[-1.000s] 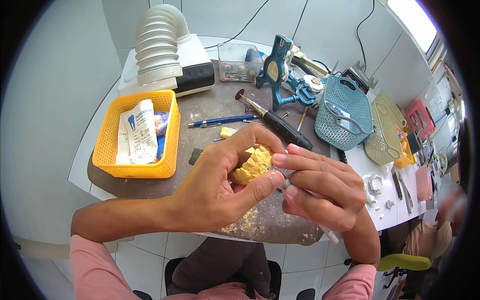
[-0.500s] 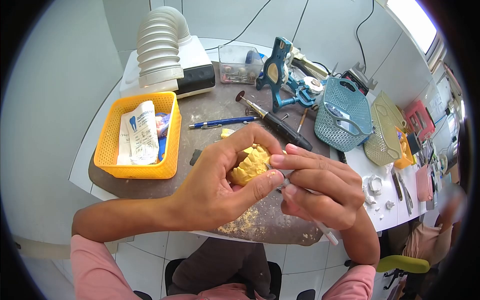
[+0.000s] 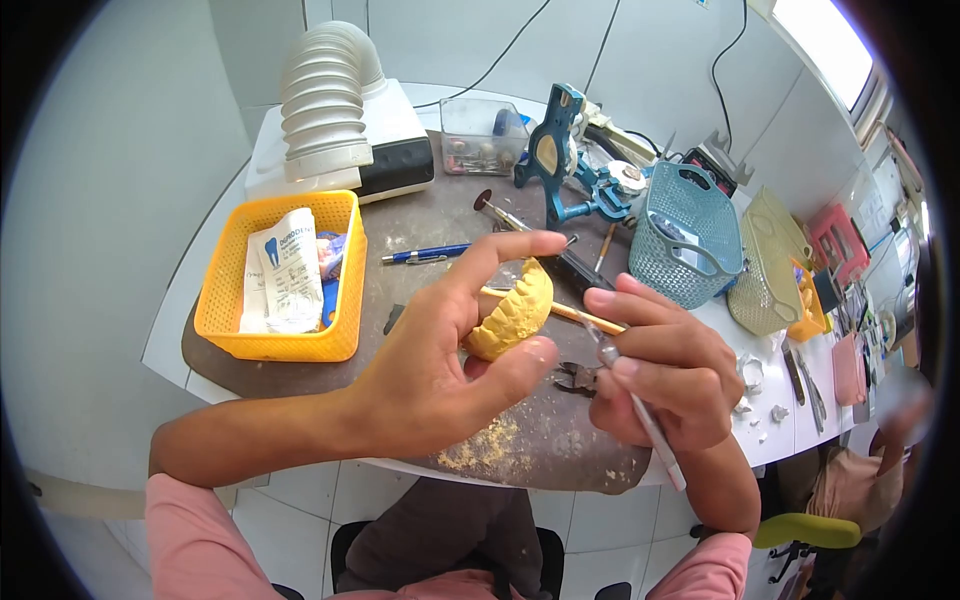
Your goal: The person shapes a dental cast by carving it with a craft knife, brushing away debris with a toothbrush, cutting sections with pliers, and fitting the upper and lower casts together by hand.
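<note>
My left hand [image 3: 420,370] holds a yellow plaster dental cast [image 3: 515,318] with its row of teeth turned to the right. The thumb presses its lower edge, and the index finger stretches out above it. In my right hand [image 3: 665,370] is a craft knife [image 3: 655,440], its metal collar between thumb and fingers and its pale handle slanting down to the right. The blade points up and left, a short gap away from the cast. Pliers [image 3: 575,378] lie on the mat between the hands, and a wooden stick [image 3: 568,311] shows behind them.
A yellow basket [image 3: 345,290] with papers stands left, near a white machine with a ribbed hose [image 3: 325,100]. Behind are a blue pen [image 3: 430,254], a rotary handpiece [image 3: 575,270], a teal articulator [image 3: 548,155] and a blue basket [image 3: 690,240]. Yellow shavings [image 3: 485,447] litter the mat [image 3: 400,215].
My right hand has drawn the knife away from the cast, down and to the right. The cast has turned in my left hand, whose index finger has lifted off it.
</note>
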Action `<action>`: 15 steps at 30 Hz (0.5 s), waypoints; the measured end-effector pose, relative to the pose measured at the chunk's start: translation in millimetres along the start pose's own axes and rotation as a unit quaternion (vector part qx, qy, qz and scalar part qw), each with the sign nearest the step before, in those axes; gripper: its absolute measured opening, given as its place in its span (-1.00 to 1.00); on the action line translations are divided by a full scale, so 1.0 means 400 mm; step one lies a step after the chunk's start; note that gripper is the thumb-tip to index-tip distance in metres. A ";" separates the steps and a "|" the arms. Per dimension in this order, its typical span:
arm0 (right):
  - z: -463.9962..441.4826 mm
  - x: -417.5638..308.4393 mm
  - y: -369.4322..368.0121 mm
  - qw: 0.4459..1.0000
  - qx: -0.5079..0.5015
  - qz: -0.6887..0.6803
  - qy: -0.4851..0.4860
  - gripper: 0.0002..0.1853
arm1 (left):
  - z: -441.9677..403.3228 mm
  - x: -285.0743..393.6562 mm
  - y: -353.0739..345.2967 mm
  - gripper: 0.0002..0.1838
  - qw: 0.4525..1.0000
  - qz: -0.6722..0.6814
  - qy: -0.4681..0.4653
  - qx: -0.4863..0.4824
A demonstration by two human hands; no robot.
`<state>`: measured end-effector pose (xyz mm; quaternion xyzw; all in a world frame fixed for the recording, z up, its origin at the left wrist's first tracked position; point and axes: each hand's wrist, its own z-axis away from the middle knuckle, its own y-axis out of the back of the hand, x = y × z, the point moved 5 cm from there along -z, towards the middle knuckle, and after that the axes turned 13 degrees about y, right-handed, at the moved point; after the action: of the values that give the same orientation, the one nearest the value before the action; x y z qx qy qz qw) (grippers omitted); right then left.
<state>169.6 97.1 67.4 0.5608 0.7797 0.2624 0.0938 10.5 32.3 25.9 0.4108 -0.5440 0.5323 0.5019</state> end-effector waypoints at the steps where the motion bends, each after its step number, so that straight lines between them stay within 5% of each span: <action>1: 0.001 0.001 0.005 1.000 0.003 0.012 -0.002 -0.73 | -0.002 -0.002 0.006 -0.48 0.999 -0.017 -0.040 0.016; 3: 0.001 0.004 0.007 1.000 0.005 0.024 -0.006 -0.71 | -0.011 -0.008 0.022 -0.40 0.996 -0.033 -0.078 0.031; 4: 0.001 0.007 0.007 0.999 0.009 0.033 -0.002 -0.72 | -0.005 0.018 0.030 -0.35 0.928 -0.298 -0.194 0.114; 5: 0.004 0.006 0.008 0.999 0.011 0.038 -0.002 -0.72 | 0.003 0.034 0.018 -0.29 0.771 -0.535 -0.291 0.184; 8: 0.026 0.020 0.017 0.993 -0.003 0.085 -0.081 -0.72 | -0.010 0.041 0.034 -0.26 0.739 -0.565 -0.284 0.234; 10: 0.019 0.043 0.023 0.993 -0.029 0.090 -0.074 -0.72 | -0.003 0.054 0.035 -0.32 0.747 -0.550 -0.292 0.233; 12: 0.035 0.070 -0.004 0.962 -0.205 0.108 -0.145 -0.71 | -0.016 0.036 0.059 -0.38 0.948 -0.252 -0.121 0.150; 15: 0.066 0.070 -0.044 0.935 -0.285 0.154 -0.145 -0.76 | -0.026 0.022 0.066 -0.43 0.963 -0.212 -0.125 0.112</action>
<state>156.7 126.9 40.0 0.6558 0.5538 0.4007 0.3204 -15.5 45.9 29.3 0.6334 -0.4399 0.4160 0.4819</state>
